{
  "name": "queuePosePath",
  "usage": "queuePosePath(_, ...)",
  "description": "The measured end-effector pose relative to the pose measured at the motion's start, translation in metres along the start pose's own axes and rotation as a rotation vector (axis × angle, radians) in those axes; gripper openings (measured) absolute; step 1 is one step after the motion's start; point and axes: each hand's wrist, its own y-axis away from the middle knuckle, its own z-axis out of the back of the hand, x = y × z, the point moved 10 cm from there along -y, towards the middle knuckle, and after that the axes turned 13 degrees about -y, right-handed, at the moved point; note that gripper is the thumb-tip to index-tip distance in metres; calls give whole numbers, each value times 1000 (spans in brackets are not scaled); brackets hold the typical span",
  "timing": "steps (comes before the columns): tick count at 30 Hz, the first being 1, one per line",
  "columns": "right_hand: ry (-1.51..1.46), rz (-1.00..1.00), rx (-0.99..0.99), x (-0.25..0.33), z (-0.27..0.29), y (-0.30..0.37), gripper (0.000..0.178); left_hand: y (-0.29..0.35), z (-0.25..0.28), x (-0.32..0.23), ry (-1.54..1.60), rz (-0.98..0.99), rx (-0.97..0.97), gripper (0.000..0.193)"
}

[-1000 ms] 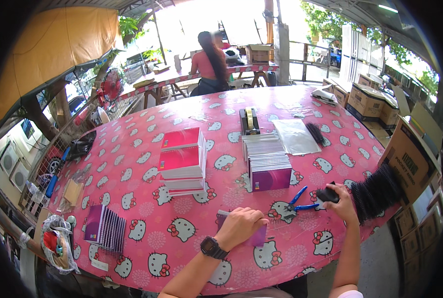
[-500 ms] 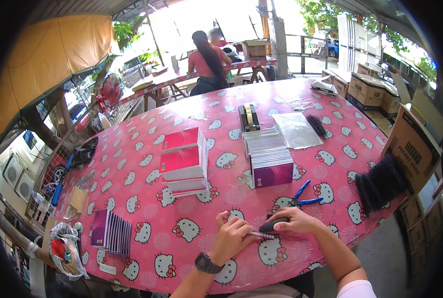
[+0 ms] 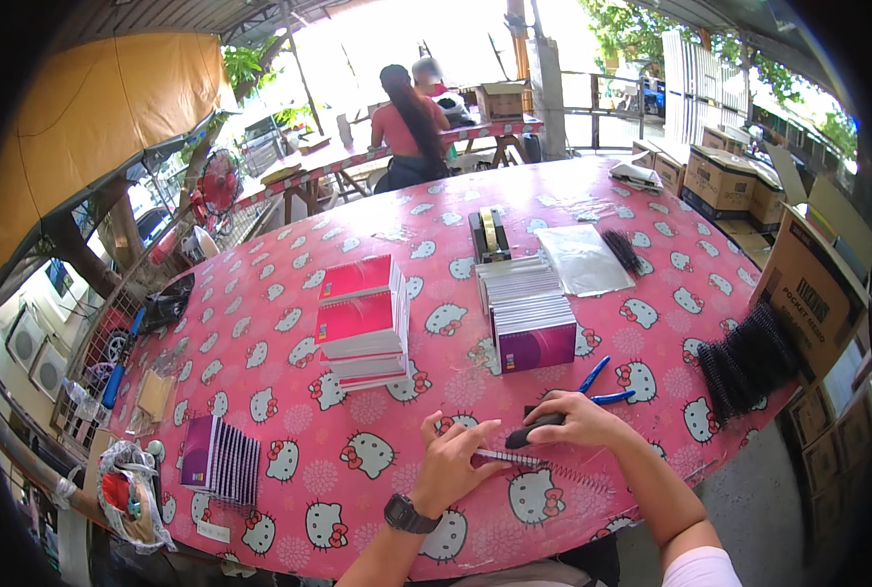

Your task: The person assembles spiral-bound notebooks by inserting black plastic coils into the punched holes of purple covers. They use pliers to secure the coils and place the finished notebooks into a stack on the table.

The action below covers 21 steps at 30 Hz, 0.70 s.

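At the upper left of the frame hangs an orange tarp (image 3: 103,108), and at the lower left a clear plastic bag (image 3: 128,494) with red things in it sits by the edge of the pink table (image 3: 299,401). Just right of it stands a row of purple notebooks (image 3: 206,455), and left of centre a pile of red notebooks (image 3: 357,318); beyond, at the upper middle, a person (image 3: 406,127) in a pink top is at another table. In the lower middle the left hand (image 3: 450,465) is at the left end of a thin notebook (image 3: 514,458) seen edge-on, its thumb along the near side and its fingers spread; I cannot tell whether it grips. The right hand (image 3: 578,421) has its fingers closed around a black object (image 3: 524,437) just above that notebook, and a wire coil (image 3: 578,475) trails to the right from the notebook's spine. Behind the hands stand white-edged notebooks (image 3: 529,313), with blue-handled pliers (image 3: 612,397) near the right hand; at the right of the frame, black coils (image 3: 749,367) lie beside a cardboard box (image 3: 812,284)
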Motion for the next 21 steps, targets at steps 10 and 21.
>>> queuePosePath(10, -306, 181, 109, 10, -13, -11, 52, -1, 10, 3, -124, -52, -4, 39)
queuePosePath(21, 83, 136, 53, 19, -21, -38, 49, 10, 23, 71, 161, 298, 104, 26)
